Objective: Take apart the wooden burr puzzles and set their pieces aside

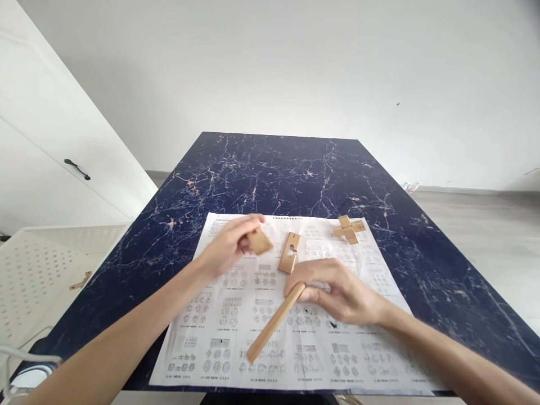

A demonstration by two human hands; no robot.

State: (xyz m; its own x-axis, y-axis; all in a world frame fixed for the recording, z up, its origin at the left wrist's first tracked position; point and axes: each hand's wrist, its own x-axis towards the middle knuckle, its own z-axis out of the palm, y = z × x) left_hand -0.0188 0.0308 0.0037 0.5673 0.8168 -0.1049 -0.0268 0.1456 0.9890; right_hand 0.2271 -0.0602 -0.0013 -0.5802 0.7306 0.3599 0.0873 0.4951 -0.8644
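My left hand (230,244) is closed around a short notched wooden block (259,242), held just above a large printed sheet of diagrams (278,332). My right hand (337,292) pinches one end of a long wooden stick (274,323), whose other end rests on the sheet toward me. Between the hands, a second notched wooden piece (289,253) lies flat on the paper. An assembled wooden cross (349,229) sits at the sheet's far right corner, away from both hands.
The sheet lies on a dark blue marbled table (287,174). A white perforated tray (37,270) stands to the left, with a small wooden piece (81,280) on it. White cabinet doors with a black handle (76,169) are at the left; a white wall is behind.
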